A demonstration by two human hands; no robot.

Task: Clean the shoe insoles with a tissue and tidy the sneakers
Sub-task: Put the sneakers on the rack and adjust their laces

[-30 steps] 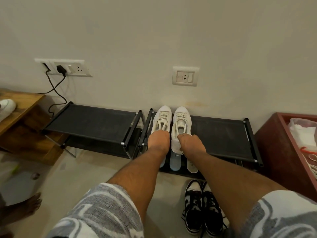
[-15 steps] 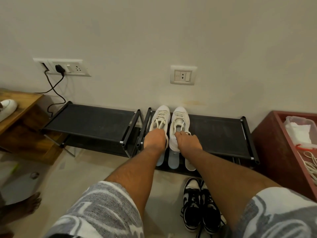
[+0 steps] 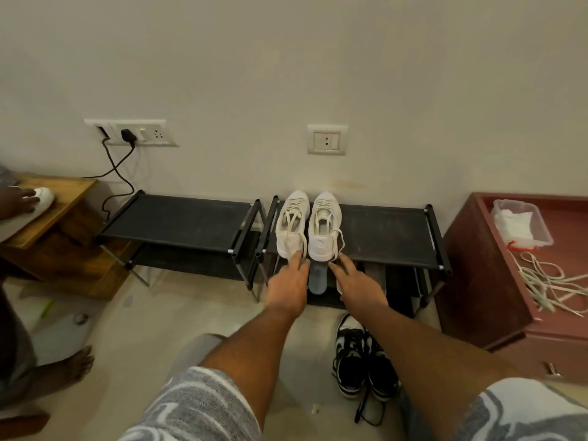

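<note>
1. Since a sec ago both hands have come back off the heels. They were curled over the shoes, and now the fingers are straightened out.
2. Left hand [image 3: 288, 288]: fingers straight and close together, tips touching the heel of the left shoe of the white sneakers [image 3: 324, 230]. It holds nothing.
3. Right hand [image 3: 358, 284]: fingers a bit spread, tips just beside the right shoe's heel. Can't tell if they touch. Also holds nothing.
4. The white pair sits side by side on the top shelf of the right-hand shoe rack [image 3: 388, 230], toes to the wall.
5. A blue-grey insole [image 3: 317, 280] lies on the lower shelf between the hands, sticking out under the heels, so prob. not back in a shoe yet.
6. Progress, my guess: white pair parked, approx. halfway. Can't tell whether the insole's been wiped, and there's no tissue in either hand.
7. Still left: the black-and-white sneakers [image 3: 351, 361] on the floor w/ laces trailing. Loose laces [image 3: 550, 281] and a plastic tub [image 3: 521, 224] of white stuff, maybe tissues, sit on the red cabinet.
</note>
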